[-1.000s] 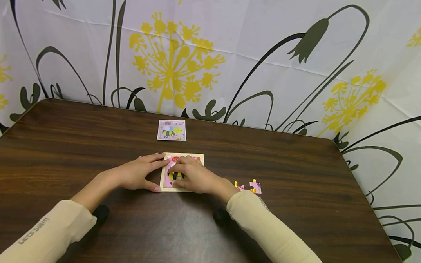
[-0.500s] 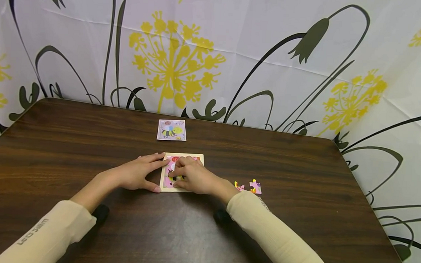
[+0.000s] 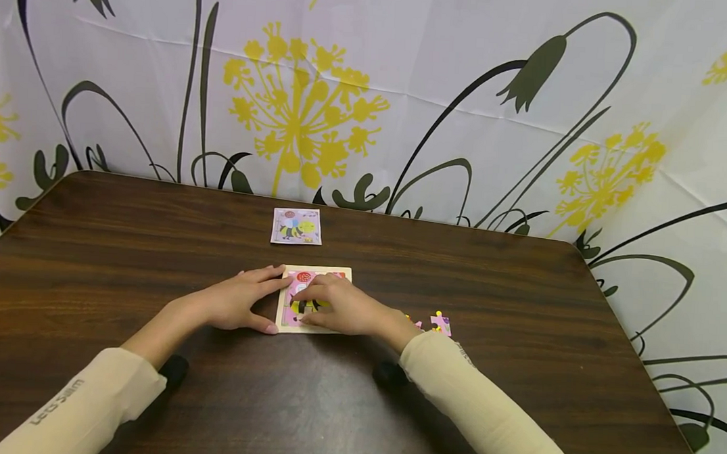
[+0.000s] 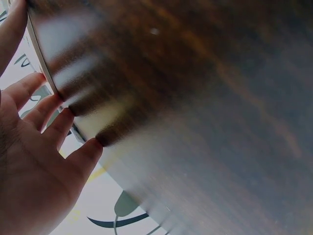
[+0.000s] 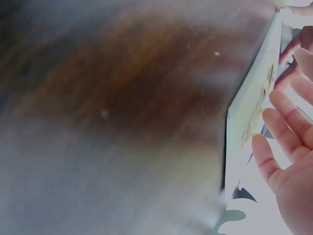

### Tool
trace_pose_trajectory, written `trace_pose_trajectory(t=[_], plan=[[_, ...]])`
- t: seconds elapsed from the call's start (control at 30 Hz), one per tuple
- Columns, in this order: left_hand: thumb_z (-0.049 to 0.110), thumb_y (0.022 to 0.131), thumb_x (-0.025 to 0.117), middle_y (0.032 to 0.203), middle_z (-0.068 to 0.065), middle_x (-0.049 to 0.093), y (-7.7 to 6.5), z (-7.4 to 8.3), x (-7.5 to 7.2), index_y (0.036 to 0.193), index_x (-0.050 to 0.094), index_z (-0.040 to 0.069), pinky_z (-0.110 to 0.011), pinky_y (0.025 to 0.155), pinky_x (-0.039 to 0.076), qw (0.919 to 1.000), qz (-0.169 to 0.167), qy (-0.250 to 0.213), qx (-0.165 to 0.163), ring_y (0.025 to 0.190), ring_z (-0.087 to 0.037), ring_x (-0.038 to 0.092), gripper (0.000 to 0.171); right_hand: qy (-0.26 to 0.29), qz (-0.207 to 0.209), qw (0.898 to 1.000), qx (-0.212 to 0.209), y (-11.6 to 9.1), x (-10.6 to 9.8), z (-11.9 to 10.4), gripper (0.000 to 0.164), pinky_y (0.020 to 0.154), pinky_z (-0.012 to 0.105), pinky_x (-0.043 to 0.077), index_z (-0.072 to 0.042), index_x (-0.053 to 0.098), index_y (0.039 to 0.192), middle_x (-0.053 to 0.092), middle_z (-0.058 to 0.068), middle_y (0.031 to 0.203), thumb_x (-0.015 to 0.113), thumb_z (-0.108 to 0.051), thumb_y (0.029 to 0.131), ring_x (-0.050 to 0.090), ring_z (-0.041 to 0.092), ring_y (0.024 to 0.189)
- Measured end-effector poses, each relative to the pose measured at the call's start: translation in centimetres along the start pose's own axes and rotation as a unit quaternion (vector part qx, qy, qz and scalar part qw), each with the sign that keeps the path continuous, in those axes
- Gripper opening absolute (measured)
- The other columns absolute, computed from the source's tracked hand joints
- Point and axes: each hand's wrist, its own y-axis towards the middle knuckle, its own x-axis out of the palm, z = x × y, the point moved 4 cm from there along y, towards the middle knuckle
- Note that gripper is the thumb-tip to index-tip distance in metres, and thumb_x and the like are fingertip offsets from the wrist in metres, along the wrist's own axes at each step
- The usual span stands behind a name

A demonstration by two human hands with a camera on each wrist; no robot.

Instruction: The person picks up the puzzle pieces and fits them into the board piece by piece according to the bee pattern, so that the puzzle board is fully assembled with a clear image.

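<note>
A square jigsaw puzzle with a pale wooden frame (image 3: 280,308) lies flat mid-table, showing a black-and-yellow bee (image 3: 300,306) on pink. My left hand (image 3: 235,301) rests along the frame's left side, its fingers spread, thumb at the near corner. In the left wrist view those fingers (image 4: 59,126) are extended. Over the puzzle's right half, my right hand (image 3: 354,309) has loosely bent fingers and covers part of the picture. The right wrist view shows its fingers (image 5: 266,155) apart, with nothing seen between them, beside the puzzle board (image 5: 243,122).
Two loose jigsaw pieces lie to the right: a pink and yellow one (image 3: 441,323) and another (image 3: 419,323), partly hidden behind the right wrist. A bee picture card (image 3: 296,226) lies behind the puzzle. A flower-printed cloth (image 3: 444,54) hangs beyond the brown table (image 3: 505,341).
My right hand has lifted slightly and shifted right, its fingers opening a little and uncovering more of the bee picture. The left hand stays at the frame.
</note>
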Motion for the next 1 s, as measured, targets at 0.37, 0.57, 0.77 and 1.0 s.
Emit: trace_pose_trajectory(t=[0.37,0.57,0.77,1.0], plan=[[0.041,0.077,0.069,0.145,-0.026,0.021,-0.1,0.2,0.0,0.140,0.033,0.001,-0.060,0.102,0.013,1.0000,-0.001,-0.004,-0.003,0.131,-0.045,0.017,0.083,0.074,0.020,0.997,0.015,-1.5,-1.1,0.9,0.029,0.083,0.025,0.043,-0.001,0.063,0.111,0.062,0.007,0.104,0.066,-0.013,0.085,0.055,0.017,0.095],[0.042,0.077,0.069,0.146,-0.025,0.020,0.0,0.3,0.0,0.141,0.032,0.002,-0.060,0.102,0.012,0.9999,-0.008,-0.005,-0.013,0.132,-0.044,0.016,0.084,0.078,0.023,0.996,0.031,-2.9,-2.0,1.9,0.026,0.080,0.026,0.046,-0.001,0.064,0.108,0.063,0.007,0.102,0.066,-0.014,0.085,0.057,0.018,0.091],[0.040,0.076,0.070,0.146,-0.025,0.019,-0.1,0.3,0.0,0.141,0.031,0.002,-0.059,0.103,0.012,0.9998,-0.010,-0.004,-0.017,0.132,-0.044,0.015,0.085,0.086,0.028,0.994,0.055,-4.8,-3.0,3.5,0.022,0.081,0.029,0.048,-0.001,0.066,0.102,0.062,0.007,0.098,0.068,-0.012,0.083,0.058,0.020,0.092],[0.040,0.076,0.070,0.146,-0.025,0.019,-0.1,0.2,0.0,0.141,0.031,0.001,-0.059,0.103,0.012,0.9998,-0.010,-0.001,-0.014,0.132,-0.044,0.015,0.085,0.085,0.026,0.991,0.100,-7.5,-3.7,5.3,0.019,0.082,0.034,0.048,-0.005,0.067,0.098,0.061,0.001,0.097,0.069,-0.016,0.082,0.057,0.017,0.094]])
